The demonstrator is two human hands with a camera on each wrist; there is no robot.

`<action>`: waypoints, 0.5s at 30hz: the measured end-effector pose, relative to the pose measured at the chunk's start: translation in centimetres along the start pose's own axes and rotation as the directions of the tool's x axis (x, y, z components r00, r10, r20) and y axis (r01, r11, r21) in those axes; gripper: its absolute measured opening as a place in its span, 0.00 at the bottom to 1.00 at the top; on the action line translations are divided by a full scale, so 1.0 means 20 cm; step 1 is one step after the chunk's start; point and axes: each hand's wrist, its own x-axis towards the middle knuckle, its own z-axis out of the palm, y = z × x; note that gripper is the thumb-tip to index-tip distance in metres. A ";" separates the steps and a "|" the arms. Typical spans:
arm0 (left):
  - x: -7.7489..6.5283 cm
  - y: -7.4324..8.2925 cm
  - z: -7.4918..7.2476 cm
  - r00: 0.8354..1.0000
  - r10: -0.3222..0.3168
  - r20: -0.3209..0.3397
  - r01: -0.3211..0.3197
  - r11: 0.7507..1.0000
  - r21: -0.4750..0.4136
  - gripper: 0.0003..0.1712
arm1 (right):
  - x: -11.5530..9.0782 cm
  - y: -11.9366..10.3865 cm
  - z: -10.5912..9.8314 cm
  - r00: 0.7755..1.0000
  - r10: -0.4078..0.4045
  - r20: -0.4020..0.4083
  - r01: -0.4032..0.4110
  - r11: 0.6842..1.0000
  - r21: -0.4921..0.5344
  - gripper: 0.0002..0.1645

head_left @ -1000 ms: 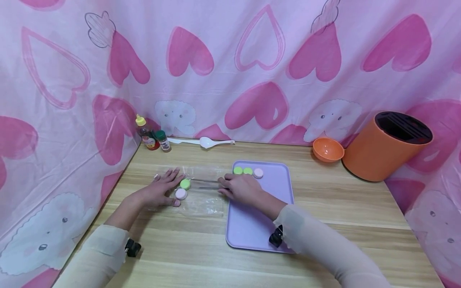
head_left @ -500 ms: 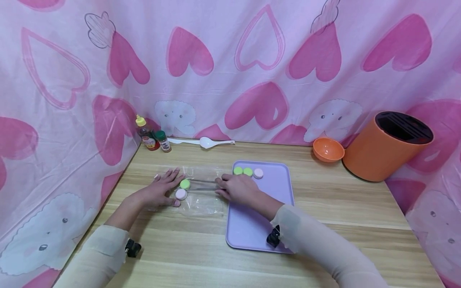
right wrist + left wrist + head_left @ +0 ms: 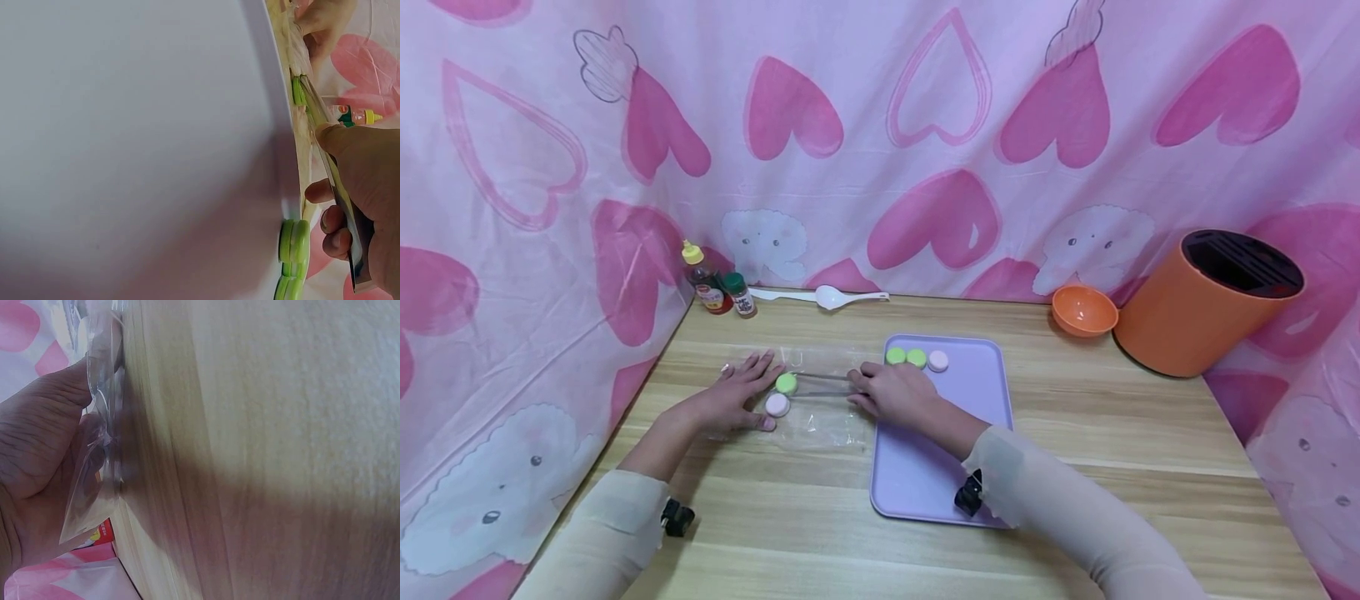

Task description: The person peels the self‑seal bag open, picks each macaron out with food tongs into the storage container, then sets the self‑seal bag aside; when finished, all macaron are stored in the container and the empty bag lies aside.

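My right hand [image 3: 895,392] holds a pair of metal tongs [image 3: 337,181] above the tray's left edge. Their two thin arms reach left, the tips right at a green macaron [image 3: 786,383]. Just below that one lies a pale pink macaron [image 3: 777,405]. Both are on a clear plastic bag [image 3: 827,429] spread on the table. My left hand [image 3: 737,396] rests on the bag's left part with fingers spread, next to the two macarons; in the left wrist view the plastic overlaps the thumb. Two green macarons [image 3: 915,358] and a pale pink one sit along the tray's back edge.
The lilac tray [image 3: 917,475] stands right of the bag. A syrup bottle [image 3: 709,287], a green-capped shaker [image 3: 741,298] and a white spoon [image 3: 842,297] are along the back wall. An orange bowl [image 3: 1084,312] and an orange knife block [image 3: 1195,308] stand at back right.
My right hand has shifted slightly left with the tongs, whose tips have come closer to the green macaron. My left hand has stayed in place.
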 end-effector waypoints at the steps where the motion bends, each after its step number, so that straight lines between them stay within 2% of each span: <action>1: 0.00 0.00 0.00 1.000 0.000 -0.001 0.000 1.000 -0.002 0.62 | 0.00 0.00 0.00 1.000 0.002 -0.001 -0.002 1.000 0.002 0.21; 15: -0.01 0.01 0.00 1.000 -0.001 -0.002 0.001 1.000 0.010 0.63 | 0.00 -0.01 0.01 1.000 0.009 -0.015 -0.009 1.000 0.004 0.20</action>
